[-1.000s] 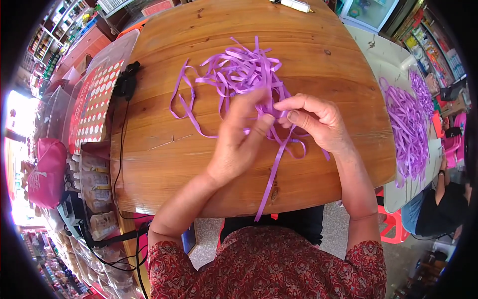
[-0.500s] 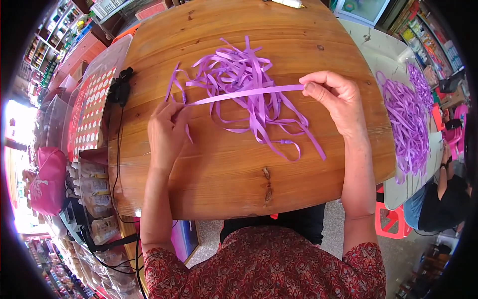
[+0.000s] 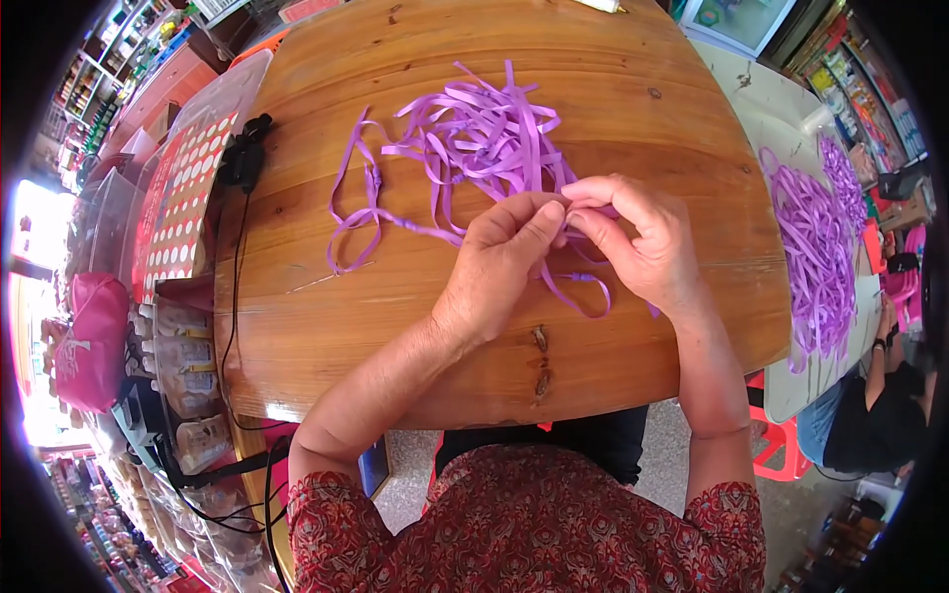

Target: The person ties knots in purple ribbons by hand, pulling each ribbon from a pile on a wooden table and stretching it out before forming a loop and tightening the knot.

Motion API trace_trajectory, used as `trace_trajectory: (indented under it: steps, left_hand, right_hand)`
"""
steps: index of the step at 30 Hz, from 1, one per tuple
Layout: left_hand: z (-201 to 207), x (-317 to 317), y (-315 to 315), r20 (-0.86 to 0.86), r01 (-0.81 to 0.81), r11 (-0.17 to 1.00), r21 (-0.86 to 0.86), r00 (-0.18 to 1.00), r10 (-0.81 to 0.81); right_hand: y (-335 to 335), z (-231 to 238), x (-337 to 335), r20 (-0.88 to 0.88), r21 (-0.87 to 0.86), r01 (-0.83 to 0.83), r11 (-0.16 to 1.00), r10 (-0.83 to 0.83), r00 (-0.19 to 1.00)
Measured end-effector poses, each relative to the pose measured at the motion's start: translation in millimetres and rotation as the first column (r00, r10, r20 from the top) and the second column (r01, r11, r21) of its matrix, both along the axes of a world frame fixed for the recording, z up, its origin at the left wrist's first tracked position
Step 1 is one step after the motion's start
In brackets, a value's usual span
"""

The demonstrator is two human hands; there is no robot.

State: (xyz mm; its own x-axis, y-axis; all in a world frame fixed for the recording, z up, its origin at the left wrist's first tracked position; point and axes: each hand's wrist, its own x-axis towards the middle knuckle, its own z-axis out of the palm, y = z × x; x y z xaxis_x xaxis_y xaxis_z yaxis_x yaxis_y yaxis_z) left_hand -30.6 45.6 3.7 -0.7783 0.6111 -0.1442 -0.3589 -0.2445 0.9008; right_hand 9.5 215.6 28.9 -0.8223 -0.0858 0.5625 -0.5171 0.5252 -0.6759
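Over the middle of the wooden table, my left hand [image 3: 499, 252] and my right hand [image 3: 638, 237] meet fingertip to fingertip. Both are closed in a pinch on a purple ribbon [image 3: 442, 233]; the pinched part is mostly hidden by the fingers. From my left hand the ribbon trails left into a loose loop with a small gathered knot. Just beyond my hands lies a tangled heap of purple ribbons [image 3: 489, 138], some with small knots. One looped end [image 3: 593, 308] sticks out nearer me, below my fingers.
A thin needle-like thing [image 3: 331, 281] lies left on the wooden table [image 3: 435, 385]. A black cable [image 3: 237, 287] runs along its left edge, beside a dotted red sheet [image 3: 183, 222]. At right, more purple ribbons [image 3: 816, 267] lie on a pale table; another person [image 3: 880, 415] sits there.
My left hand has moved right to meet my right hand, which shifted slightly inward and down. The ribbon stretched between them is no longer taut; its length now lies looped at the left.
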Motion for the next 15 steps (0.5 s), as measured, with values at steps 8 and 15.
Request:
trace_trajectory:
  steps: [8,15]
  left_hand:
    - [-10,-3,-2,-0.468,-0.233,0.966,-0.114,0.870,0.155]
    - [-7,-15,-13,-0.519,-0.259,0.945,-0.199,0.846,0.122]
  right_hand:
    - [13,1,-3,0.010,0.131,0.036,0.991,-0.037,0.999]
    - [17,3,-4,0.148,-0.077,-0.014,0.997,0.025,0.989]
